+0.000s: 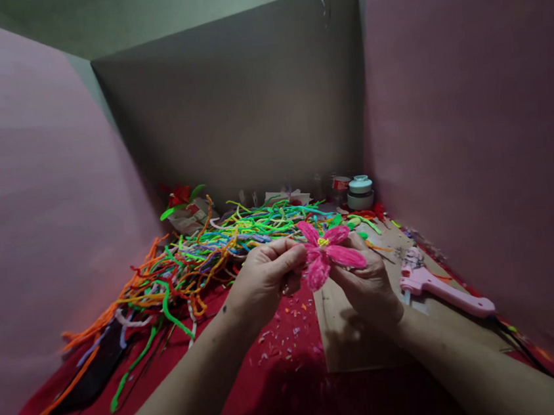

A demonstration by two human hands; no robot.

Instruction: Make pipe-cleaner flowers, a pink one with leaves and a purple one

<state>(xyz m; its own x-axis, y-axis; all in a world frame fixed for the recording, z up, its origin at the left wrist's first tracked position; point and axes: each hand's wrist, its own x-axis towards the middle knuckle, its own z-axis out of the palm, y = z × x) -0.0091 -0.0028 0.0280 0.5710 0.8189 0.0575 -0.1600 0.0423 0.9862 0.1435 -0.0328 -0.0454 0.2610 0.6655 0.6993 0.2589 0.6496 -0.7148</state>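
A pink pipe-cleaner flower [345, 255] with a yellow centre is held up between my two hands, above the near edge of a board. My left hand [272, 270] pinches one of its petals at the left between thumb and fingers. From behind and below, my right hand [368, 284] is closed on the flower; the petals hide the fingertips and whatever lies under the bloom. Behind the hands spreads a tangled heap of pipe cleaners [259, 226] in green, orange, yellow, purple and other colours.
A pink glue gun [446, 287] lies on the brown board [342, 332] at the right, its cord trailing nearer. Small clippings dot the red cloth [257, 394]. A lidded pale-green jar [360, 192] and a red flower [180, 196] stand at the back. Pink walls rise on both sides.
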